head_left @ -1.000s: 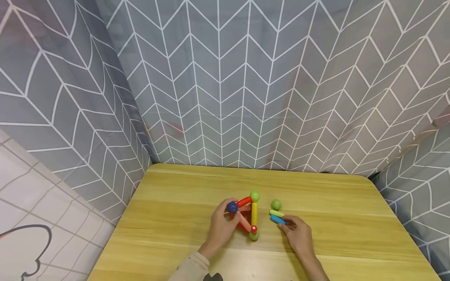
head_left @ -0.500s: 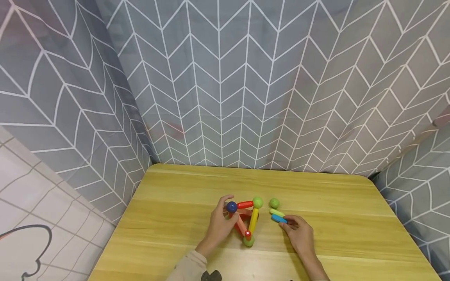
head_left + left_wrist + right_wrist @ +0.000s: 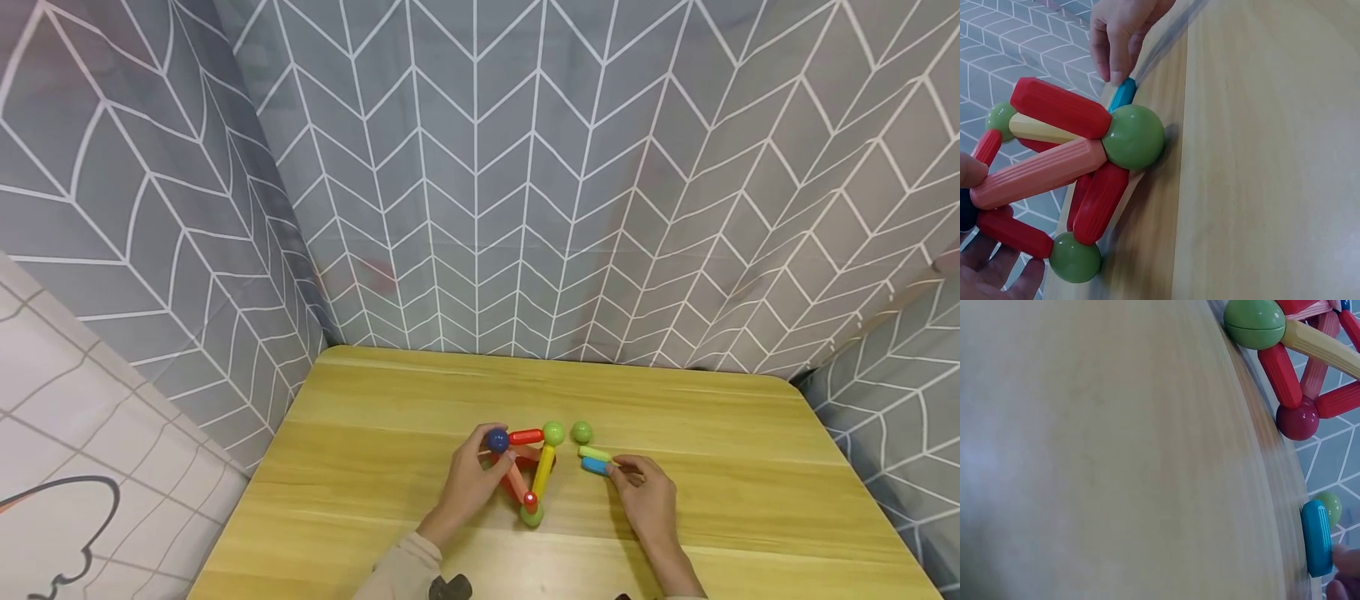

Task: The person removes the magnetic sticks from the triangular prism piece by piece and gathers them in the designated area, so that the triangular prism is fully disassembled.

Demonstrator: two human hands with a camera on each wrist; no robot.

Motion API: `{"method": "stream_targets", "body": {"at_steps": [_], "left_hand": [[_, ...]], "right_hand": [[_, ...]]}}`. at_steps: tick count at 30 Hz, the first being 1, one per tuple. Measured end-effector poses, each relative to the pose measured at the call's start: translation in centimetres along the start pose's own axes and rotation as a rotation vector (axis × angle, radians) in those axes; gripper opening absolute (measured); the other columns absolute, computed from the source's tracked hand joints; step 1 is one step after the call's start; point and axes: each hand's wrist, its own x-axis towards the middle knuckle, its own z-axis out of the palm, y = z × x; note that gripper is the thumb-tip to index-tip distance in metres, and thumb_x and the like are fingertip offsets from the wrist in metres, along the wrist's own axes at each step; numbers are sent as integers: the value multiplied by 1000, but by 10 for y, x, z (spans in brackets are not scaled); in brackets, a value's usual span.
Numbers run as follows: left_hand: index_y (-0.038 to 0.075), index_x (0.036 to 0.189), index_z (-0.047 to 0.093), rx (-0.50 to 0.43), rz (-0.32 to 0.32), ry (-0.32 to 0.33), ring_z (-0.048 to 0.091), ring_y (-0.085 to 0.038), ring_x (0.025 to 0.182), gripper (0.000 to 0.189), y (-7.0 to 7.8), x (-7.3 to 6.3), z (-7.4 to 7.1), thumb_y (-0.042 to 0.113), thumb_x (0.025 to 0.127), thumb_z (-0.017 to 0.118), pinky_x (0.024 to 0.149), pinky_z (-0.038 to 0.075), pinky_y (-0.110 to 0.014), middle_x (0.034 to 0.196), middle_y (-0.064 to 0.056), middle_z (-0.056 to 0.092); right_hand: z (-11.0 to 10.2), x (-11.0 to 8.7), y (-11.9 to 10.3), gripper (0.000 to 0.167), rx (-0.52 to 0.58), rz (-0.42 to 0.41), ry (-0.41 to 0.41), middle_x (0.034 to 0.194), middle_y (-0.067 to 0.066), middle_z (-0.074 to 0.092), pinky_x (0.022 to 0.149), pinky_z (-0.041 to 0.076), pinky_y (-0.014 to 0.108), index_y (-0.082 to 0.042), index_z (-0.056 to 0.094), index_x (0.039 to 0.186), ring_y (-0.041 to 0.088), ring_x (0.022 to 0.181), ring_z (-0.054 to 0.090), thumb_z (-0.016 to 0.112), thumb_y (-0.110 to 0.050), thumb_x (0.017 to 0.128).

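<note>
My left hand (image 3: 471,483) holds a frame of magnetic sticks and balls by its dark blue ball (image 3: 498,440), with the thumb against a pink stick (image 3: 1041,173). Red sticks (image 3: 527,436), a yellow stick (image 3: 543,473) and green balls (image 3: 553,433) join to it. A dark red ball (image 3: 1297,419) sits at one lower corner in the right wrist view. To the right, my right hand (image 3: 648,500) pinches the near end of a blue magnetic stick (image 3: 596,467) on the table. Beside that stick lies a light green stick (image 3: 595,453).
A loose green ball (image 3: 581,432) rests just behind the two sticks. The wooden table (image 3: 750,467) reaches back to a grey patterned curtain (image 3: 487,208), which also hangs at both sides.
The frame in my left hand has turned slightly, its far green ball shifting right and its near one left. My right hand has moved slightly right, and the loose green ball appears slightly further left.
</note>
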Motion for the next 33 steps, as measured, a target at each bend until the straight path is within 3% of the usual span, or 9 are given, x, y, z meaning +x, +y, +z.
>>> {"method": "stream_targets", "body": {"at_steps": [6,13,16,21,25,33], "left_hand": [[6,135,56,3,6,-55,62,-35,121,42,-2,2,-6,15,95,68,102,55,-46,134,-17,64],[6,137,55,-26,32,-107,61,-37,124,44,-4,2,-12,16,96,68,102,53,-50,136,-18,62],[8,138,55,-17,30,-130,61,-36,124,44,-5,2,-14,19,97,67,102,54,-49,136,-17,62],[14,137,55,-11,17,-138,61,-34,124,43,-6,2,-16,20,97,67,103,54,-47,136,-14,63],[13,137,55,-9,32,-134,61,-35,124,42,-7,1,-17,19,97,67,102,54,-48,135,-15,63],[11,137,55,-7,41,-138,61,-36,124,43,-8,1,-18,19,97,66,102,54,-47,136,-18,62]], "right_hand": [[-1,3,-8,14,24,-18,39,98,14,74,71,50,2,0,75,99,10,85,71,77,-2,86],[0,3,-29,9,95,-121,64,95,10,74,74,52,3,-2,76,95,1,87,66,76,-2,86],[0,3,-44,11,129,-130,43,97,9,74,77,54,6,-3,76,97,-5,89,63,77,-5,86],[3,6,-70,22,170,-123,-60,106,10,73,84,59,19,-5,74,107,8,96,68,79,-12,86],[7,8,-84,30,184,-176,-153,111,11,73,87,61,30,-6,73,111,23,101,70,82,-13,83],[18,9,-96,37,207,-226,-248,113,10,73,86,61,36,-8,72,114,27,102,70,84,-11,79]]}}
